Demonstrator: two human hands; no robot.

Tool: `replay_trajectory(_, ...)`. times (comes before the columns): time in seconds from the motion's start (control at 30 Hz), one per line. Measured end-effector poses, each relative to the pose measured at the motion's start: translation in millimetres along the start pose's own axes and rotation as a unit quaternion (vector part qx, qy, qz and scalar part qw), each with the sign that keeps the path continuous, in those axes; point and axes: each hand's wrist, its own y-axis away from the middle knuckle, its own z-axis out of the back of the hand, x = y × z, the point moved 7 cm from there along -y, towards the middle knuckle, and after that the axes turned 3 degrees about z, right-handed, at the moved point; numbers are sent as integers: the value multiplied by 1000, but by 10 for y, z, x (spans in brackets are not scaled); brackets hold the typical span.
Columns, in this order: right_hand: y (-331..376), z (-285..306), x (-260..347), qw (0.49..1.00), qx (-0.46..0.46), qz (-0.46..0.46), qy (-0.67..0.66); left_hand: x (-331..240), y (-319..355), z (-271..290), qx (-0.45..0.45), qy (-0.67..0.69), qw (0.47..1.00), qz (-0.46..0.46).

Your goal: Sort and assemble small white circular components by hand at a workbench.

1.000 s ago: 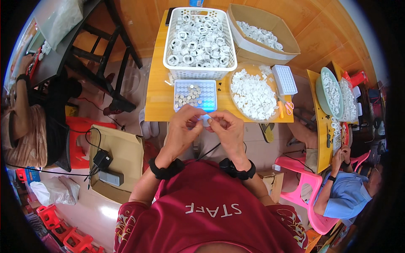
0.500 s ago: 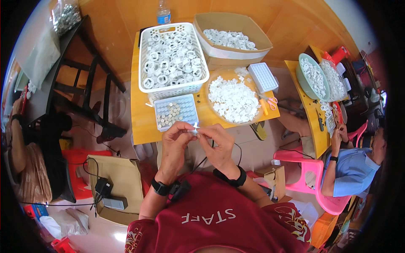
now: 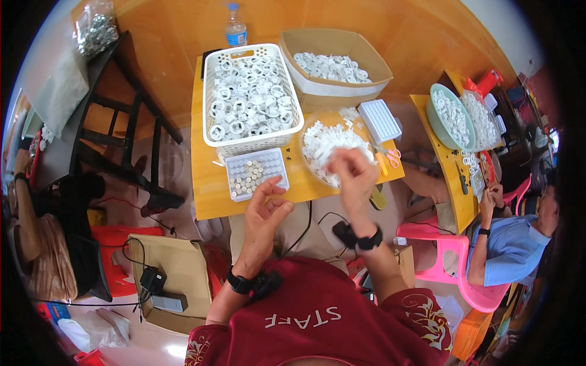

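Some bare table lies at three o'clock from the tray; left hand open-fingered, right hand blurred, grip unclear.

Head-worn fisheye, near, facing down onto hands and tabletop.

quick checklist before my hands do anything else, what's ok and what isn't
1. Right hand over the round dish: ok.
2. Right grip on a part: cannot tell, blurred.
3. Left hand open: ok, thumb and index finger apart.
4. Metal discs inside the pale tray: ok.
5. White parts available: ok, heaped in the dish.
6. Scissors well away: not ok, close beside the dish.
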Motion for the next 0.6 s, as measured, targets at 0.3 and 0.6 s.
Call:
replay_trajectory(0.3,-1196,29,411,988,-52,140,41,-309,241,0,185,83,979,36)
replay_trajectory(0.6,-698,-1276,30,926,255,182,209,-1630,976,-750,489,381,776,-115)
